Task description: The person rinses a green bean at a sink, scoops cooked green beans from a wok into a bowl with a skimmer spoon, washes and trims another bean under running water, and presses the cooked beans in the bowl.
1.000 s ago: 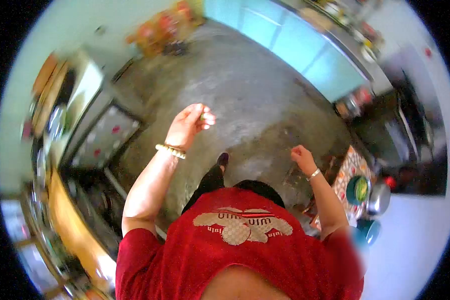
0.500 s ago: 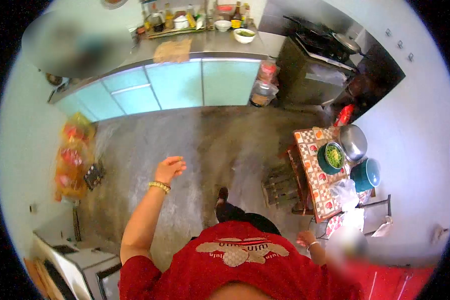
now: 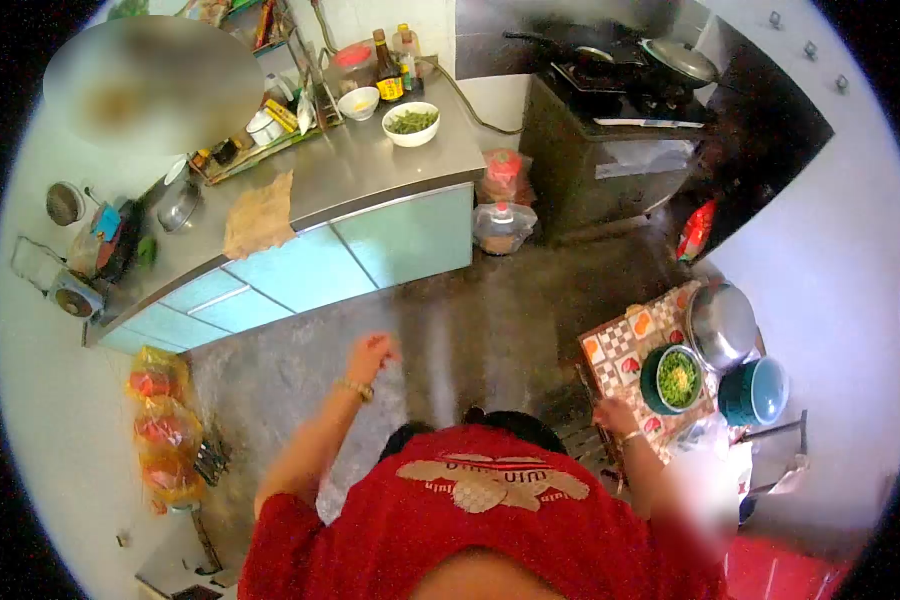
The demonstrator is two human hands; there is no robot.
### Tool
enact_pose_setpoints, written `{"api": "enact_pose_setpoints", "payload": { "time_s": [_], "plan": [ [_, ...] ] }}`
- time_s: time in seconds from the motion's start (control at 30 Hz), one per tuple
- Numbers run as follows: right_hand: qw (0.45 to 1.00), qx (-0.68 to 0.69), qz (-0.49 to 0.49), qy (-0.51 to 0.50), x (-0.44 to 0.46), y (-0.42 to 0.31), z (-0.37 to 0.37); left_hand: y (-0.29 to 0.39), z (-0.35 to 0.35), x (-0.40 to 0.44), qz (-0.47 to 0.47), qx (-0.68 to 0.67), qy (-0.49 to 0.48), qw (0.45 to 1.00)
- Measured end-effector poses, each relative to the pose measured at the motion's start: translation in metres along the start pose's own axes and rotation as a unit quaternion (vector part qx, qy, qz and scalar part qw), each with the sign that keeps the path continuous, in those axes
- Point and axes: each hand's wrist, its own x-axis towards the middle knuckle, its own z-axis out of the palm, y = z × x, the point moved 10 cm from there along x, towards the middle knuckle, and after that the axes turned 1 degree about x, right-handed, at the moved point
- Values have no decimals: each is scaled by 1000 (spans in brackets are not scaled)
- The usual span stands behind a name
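My left hand (image 3: 373, 358) hangs over the bare floor in front of the cabinets, with a beaded bracelet on its wrist. Its fingers are loosely bent and nothing shows in them. At the near left edge of the small table, my right hand (image 3: 618, 414) is held low with relaxed fingers and no object visible in it. Whether it touches the table cannot be made out. Closest to it is a bowl of chopped greens (image 3: 679, 378) with a yellowish heap in the middle, set in a dark green basin (image 3: 652, 380).
The checked tablecloth (image 3: 610, 347) also bears a metal basin (image 3: 722, 325) and a teal bucket (image 3: 753, 390). Ahead stands a stove (image 3: 625, 90). On the steel counter (image 3: 350, 165) is a white bowl of greens (image 3: 411, 124). Bagged containers (image 3: 505, 200) sit on the floor.
The view has moved forward and turned, bringing the counter, stove and table closer. My right hand has come up beside the table edge. My left hand stays out in front, fingers more bent.
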Motion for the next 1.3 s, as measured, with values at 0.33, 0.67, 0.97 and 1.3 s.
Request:
{"api": "enact_pose_setpoints", "payload": {
  "time_s": [0.33,0.67,0.97,1.3],
  "plan": [
    [995,-11,-39,87,97,-230,-46,234,3,288,256,251,251,899],
    [995,-25,-14,94,233,-299,-147,226,-24,406,184,37,289,939],
    [886,-48,-363,284,329,-740,-213,173,61,352,14,-18,301,953],
    [944,279,39,-169,488,-738,-137,275,247,396,24,-67,258,963]
  ]
}}
